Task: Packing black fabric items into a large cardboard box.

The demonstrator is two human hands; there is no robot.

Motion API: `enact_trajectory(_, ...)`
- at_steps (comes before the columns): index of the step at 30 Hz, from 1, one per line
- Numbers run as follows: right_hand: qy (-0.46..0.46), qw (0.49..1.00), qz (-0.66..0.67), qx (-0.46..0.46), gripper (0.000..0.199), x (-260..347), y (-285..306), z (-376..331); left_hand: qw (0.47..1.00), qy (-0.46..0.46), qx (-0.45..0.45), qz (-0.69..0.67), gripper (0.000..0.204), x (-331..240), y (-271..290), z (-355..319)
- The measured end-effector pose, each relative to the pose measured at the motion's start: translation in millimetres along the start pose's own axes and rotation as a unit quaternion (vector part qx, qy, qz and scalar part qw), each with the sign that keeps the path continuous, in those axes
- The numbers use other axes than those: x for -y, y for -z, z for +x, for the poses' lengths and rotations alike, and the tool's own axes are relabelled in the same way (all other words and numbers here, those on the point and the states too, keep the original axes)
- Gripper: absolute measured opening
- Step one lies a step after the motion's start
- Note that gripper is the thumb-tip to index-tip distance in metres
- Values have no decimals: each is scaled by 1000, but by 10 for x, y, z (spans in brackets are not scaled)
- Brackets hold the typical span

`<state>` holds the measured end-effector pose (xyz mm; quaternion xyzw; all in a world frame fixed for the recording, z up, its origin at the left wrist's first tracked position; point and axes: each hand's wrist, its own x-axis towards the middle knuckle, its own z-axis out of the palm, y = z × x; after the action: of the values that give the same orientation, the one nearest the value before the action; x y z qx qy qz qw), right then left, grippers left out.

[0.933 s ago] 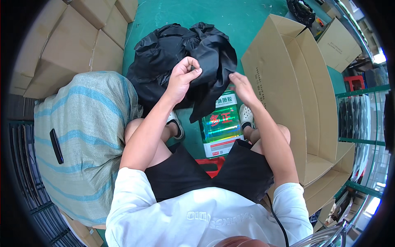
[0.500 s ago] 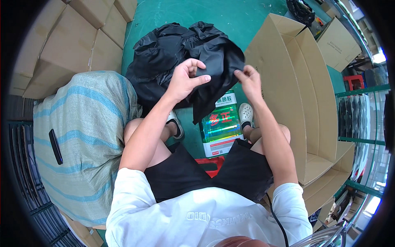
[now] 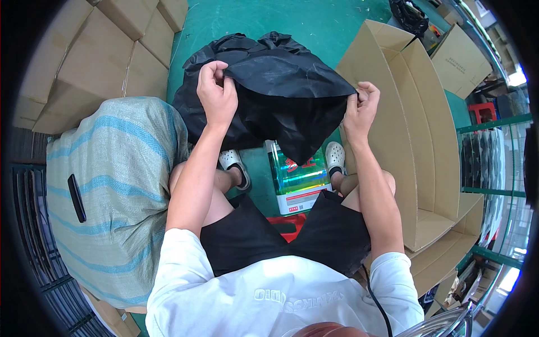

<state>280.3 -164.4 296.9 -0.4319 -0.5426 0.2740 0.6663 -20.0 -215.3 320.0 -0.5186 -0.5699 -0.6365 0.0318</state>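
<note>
Holding one black sheet [image 3: 289, 72] are two hands [image 3: 219, 100] [image 3: 361, 114].

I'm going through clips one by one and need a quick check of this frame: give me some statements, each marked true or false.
1. The left hand pinches the edge of the black material. True.
2. The right hand is empty. False: the right hand also pinches that edge.
3. The black material hides part of the green can. True.
4. The striped sack has nothing on it. False: a slim black object lies there.
5. The clogs are red. False: white.
</note>
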Motion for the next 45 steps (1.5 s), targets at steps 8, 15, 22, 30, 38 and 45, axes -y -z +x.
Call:
enact_trajectory(8, 28, 974, -92, 206, 19, 300, -33, -417, 983, 183, -20, 0, 3, 200, 66, 0)
enact_trajectory(15, 224, 882, -85, 406, 27, 505, -193, -806, 759, 572, 125, -285, 39, -10, -71, -151)
enact_trajectory(22, 226, 890, -109, 381, 18, 364, -344, -992, 571, 491, 342, -562, 61, -373, -179, -527)
enact_trajectory(30, 206, 936, 18, 287, 21, 416, -183, -542, 637, 501, 259, -526, 22, -322, -36, -394)
enact_trajectory(38, -267, 901, 224, 258, 47, -36, -16, -62, 558, 490, 301, -598, 36, -427, 84, -468)
enact_trajectory(45, -512, 641, 435, 371, 61, -43, 234, -213, 528, 490, 256, -645, 33, -247, 133, -518)
